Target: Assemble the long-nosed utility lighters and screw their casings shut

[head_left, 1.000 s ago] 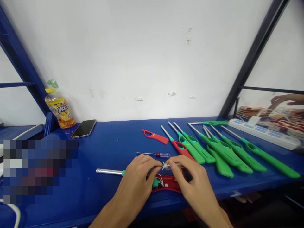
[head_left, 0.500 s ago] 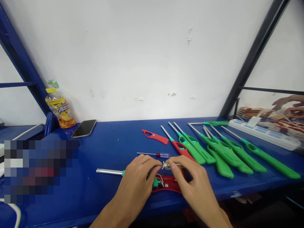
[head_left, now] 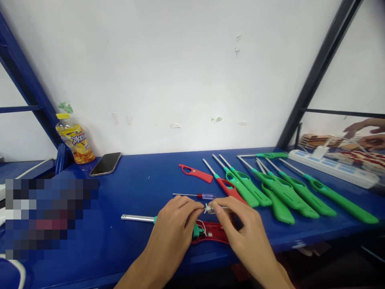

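Note:
My right hand [head_left: 240, 222] is closed on a clear plastic lighter fuel tank [head_left: 213, 209], mostly covered by its fingers. At the tank's left end is a small white part [head_left: 206, 208], and the thumb and forefinger of my left hand [head_left: 176, 224] pinch at it. Under both hands lies an opened red gas lighter half-shell [head_left: 215, 232], with a green inner piece [head_left: 197, 230] and thin white wire in it. Its metal tube [head_left: 137, 218] sticks out to the left of my left hand. A screwdriver [head_left: 206, 196] with a clear purple handle lies just beyond my fingers.
A loose red shell half [head_left: 197, 173] lies behind the screwdriver. Several green lighters [head_left: 279, 188] and a red one [head_left: 230, 188] lie at right, before a white power strip [head_left: 333, 166]. A phone [head_left: 106, 163] and a drink bottle [head_left: 75, 138] are at back left. Another person's hands [head_left: 365, 132] show far right.
The view has shifted very slightly. Both hands keep nearly the same place and grip; the white part at the tank's end looks slightly turned.

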Action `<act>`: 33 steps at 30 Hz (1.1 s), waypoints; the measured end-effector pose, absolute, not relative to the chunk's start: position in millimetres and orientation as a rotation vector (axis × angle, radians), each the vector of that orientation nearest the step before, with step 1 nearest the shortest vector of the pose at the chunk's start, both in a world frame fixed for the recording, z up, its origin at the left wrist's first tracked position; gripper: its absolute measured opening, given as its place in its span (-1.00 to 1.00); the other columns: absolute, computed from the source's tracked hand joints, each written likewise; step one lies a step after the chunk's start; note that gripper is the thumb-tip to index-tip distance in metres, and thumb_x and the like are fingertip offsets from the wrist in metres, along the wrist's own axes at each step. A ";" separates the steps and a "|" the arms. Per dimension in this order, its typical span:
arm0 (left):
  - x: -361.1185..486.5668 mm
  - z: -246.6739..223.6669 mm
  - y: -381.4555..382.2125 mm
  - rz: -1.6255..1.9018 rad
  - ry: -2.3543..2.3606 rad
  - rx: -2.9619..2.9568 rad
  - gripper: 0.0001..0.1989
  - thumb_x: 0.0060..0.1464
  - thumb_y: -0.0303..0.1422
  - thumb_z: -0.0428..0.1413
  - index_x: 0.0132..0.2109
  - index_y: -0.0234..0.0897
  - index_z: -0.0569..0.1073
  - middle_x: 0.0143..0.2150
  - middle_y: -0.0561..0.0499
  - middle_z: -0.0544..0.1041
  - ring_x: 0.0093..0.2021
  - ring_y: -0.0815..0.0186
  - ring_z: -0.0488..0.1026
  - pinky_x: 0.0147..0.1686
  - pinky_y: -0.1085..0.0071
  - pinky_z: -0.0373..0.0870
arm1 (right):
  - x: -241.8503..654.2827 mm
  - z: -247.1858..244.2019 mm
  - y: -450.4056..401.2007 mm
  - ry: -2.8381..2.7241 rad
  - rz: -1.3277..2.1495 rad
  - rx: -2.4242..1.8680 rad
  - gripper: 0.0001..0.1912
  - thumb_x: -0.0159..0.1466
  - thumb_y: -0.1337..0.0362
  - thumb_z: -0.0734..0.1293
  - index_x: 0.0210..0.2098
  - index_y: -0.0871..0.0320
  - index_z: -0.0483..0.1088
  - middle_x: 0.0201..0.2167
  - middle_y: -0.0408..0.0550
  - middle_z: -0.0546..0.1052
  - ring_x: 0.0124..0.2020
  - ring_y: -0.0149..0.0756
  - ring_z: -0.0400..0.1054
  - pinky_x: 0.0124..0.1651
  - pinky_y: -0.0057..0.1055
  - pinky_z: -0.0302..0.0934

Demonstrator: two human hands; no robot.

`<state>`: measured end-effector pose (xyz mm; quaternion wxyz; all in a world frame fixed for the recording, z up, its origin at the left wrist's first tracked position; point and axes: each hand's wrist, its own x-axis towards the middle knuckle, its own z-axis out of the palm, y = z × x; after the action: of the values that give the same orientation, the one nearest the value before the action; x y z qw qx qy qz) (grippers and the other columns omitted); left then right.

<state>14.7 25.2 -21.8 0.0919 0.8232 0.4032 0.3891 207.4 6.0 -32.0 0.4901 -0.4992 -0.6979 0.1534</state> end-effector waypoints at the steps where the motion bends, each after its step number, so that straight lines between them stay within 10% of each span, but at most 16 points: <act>1: 14.6 -22.1 25.6 1.157 1.197 2.447 -0.80 0.40 -0.52 0.11 -0.12 -0.19 0.61 -0.18 0.03 0.69 -0.19 0.19 0.59 -0.12 0.28 0.48 | 207.3 -32.1 6.3 -1.692 0.371 -1.212 -0.71 0.52 0.10 0.28 -0.18 0.05 0.59 -0.27 -0.06 0.65 -0.31 -0.19 0.53 -0.26 -0.33 0.33; 33: 16.7 -23.8 27.3 1.230 1.096 2.499 -0.78 0.38 -0.58 0.10 -0.13 -0.23 0.60 -0.20 0.04 0.65 -0.23 0.21 0.55 -0.16 0.31 0.47 | 209.4 -34.2 6.1 -1.697 0.372 -1.178 -0.75 0.52 0.13 0.30 -0.14 0.02 0.61 -0.25 -0.11 0.66 -0.24 -0.22 0.55 -0.14 -0.35 0.34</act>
<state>16.7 27.3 -23.8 0.0741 0.8325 0.3652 0.4099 209.4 6.1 -34.2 0.4981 -0.4865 -0.7011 0.1537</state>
